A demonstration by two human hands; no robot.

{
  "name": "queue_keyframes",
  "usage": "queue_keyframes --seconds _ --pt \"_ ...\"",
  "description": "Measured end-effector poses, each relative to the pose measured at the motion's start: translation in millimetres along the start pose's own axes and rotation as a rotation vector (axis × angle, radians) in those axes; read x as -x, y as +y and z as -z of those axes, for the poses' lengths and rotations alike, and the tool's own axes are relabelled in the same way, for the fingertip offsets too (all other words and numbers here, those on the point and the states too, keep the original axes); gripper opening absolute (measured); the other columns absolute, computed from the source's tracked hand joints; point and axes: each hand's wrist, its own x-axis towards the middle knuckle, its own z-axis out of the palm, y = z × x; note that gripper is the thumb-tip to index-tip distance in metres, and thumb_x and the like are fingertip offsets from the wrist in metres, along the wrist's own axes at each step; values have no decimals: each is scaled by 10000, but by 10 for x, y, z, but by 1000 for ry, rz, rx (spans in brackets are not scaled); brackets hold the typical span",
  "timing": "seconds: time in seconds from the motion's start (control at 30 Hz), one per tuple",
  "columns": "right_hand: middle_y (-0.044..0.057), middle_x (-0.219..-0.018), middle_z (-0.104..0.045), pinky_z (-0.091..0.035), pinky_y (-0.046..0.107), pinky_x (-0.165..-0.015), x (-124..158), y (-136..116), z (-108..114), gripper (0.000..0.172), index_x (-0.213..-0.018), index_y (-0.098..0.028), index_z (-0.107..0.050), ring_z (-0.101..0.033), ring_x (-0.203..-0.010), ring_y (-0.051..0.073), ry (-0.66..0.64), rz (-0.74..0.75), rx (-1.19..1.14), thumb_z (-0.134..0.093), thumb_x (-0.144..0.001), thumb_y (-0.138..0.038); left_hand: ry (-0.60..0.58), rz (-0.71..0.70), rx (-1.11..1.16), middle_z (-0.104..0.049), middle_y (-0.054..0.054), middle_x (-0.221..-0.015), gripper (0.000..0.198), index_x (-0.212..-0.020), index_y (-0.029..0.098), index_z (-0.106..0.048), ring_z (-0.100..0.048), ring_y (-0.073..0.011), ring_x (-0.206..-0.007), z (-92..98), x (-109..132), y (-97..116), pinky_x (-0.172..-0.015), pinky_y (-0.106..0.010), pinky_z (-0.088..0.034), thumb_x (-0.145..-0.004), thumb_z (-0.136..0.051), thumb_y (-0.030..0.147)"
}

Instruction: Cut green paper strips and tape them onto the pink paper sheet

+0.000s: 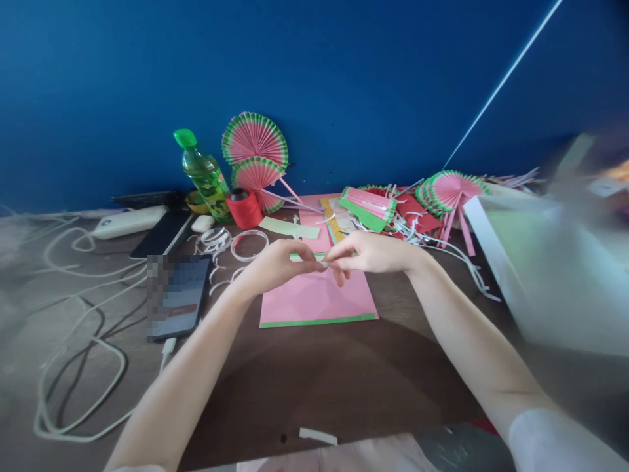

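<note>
My left hand (pixel 281 263) and my right hand (pixel 372 252) meet at the fingertips above a sheet of pink paper (pixel 319 298). Both are closed in a pinch. Something small and pale shows where the fingertips touch, too tiny to name. The pink sheet lies flat on the table, with a green strip (pixel 318 321) along its near edge and another green strip at the far edge, partly covered by my hands. Just behind my left hand lies a pale green paper strip (pixel 289 227). A roll of clear tape (pixel 249 245) rests to its left.
Pink-and-green folded paper fans (pixel 255 141) stand against the blue wall; more fans (pixel 452 190) lie right. A green bottle (pixel 204 174), a red thread spool (pixel 244 208), a phone (pixel 183 298) and looping cables (pixel 120 373) occupy the left. A white box (pixel 540 269) stands at right.
</note>
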Motion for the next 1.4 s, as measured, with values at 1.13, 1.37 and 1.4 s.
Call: queue_keyframes --seconds 1.13,1.37,1.4 --pt "44 -727 -694 -450 266 -675 -137 446 -17 127 -788 -157 -602 -622 -713 142 -94 -203 -138 -527 -762 -256 -8 37 -176 -677 -10 -829 172 -816 214 -660 -603 -162 -753 69 -53 -327 -694 -256 -434 -745 -514 273" --pt "46 -829 -680 -403 261 -623 -251 584 -74 179 -786 -177 -677 -585 -753 168 2 -345 247 -539 -725 -273 166 265 -524 -658 -93 -1003 319 -930 164 -615 -583 -239 -940 432 29 -833 -828 -332 -416 -664 -452 97" --pt "44 -826 -678 -405 256 -622 -261 583 -86 184 -797 -176 -675 -586 -751 165 -1 -345 241 -540 -725 -276 139 293 -574 -653 -101 -1013 295 -925 162 -612 -573 -253 -953 443 31 -888 -831 -346 -412 -662 -483 122"
